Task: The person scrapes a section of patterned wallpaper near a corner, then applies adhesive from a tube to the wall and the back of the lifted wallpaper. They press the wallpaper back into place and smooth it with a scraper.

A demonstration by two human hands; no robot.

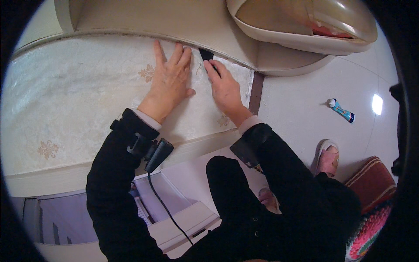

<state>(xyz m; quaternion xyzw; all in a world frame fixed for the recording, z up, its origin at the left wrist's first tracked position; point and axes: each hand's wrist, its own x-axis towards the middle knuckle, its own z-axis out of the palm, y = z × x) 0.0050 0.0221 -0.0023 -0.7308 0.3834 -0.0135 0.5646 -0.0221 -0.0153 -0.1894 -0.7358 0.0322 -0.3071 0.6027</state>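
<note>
A cream sheet with tan flower prints (87,100) covers the flat top in front of me, up to the upright board (161,22) behind it. My left hand (171,74) lies on the sheet with its fingers spread, the fingertips at the back edge. To its right, my right hand (224,86) grips a black scraper (206,54). Its wide, flat end is against the seam between sheet and board, near the sheet's right end. Part of the scraper's handle is hidden in my fingers.
A container with a clear domed lid (305,24) stands at the back right above a rounded shelf (297,65). On the tiled floor lies a blue-and-white tube (341,110). A red cushion (371,183) is at the lower right. Below the top, a drawer (168,196) stands open.
</note>
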